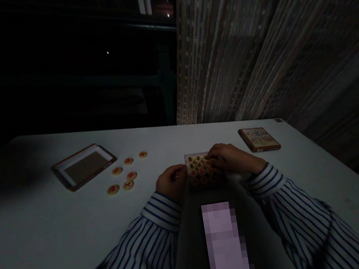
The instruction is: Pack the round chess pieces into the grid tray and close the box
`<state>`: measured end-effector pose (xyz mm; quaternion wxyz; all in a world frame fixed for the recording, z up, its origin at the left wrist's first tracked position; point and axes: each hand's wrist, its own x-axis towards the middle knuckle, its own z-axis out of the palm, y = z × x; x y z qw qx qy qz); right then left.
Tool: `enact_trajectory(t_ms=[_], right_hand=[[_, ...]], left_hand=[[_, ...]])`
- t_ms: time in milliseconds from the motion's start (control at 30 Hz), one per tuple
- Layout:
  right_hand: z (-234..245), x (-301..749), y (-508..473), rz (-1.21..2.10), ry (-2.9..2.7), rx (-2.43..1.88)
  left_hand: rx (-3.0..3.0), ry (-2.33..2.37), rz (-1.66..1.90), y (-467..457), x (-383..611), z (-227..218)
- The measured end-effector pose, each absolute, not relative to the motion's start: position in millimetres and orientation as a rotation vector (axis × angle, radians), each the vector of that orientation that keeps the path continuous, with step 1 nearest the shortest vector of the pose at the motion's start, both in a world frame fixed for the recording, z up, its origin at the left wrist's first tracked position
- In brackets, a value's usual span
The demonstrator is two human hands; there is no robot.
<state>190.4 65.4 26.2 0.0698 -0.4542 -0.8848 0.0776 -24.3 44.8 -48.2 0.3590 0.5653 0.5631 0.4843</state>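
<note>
In front of me on the table is a small open box (185, 157) filled with rows of round Chinese chess pieces (201, 171), some with black characters and others with red. My left hand (172, 183) is closed at the left side of the box, its fingertips gripping the edge. Over the upper right part of the box, my right hand (232, 158) has its fingers bent and pinched at a Chinese chess piece in the top row. The right hand hides part of the box's right side.
Several loose Chinese chess pieces (128, 185) lie on the white table (63, 241) left of the box. Beyond them is an open box lid or tray (61, 179). A closed, printed flat box (261, 138) lies at the right. A string curtain (222, 56) hangs behind the table.
</note>
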Motion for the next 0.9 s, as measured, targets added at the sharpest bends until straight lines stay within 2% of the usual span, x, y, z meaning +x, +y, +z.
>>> enact_trajectory(t_ms=[900], right_hand=[[21.3,192.0,67.7,0.256,-2.684,-1.348]], left_hand=[[1.438,1.472,1.267,44.0,-21.5,-47.7]])
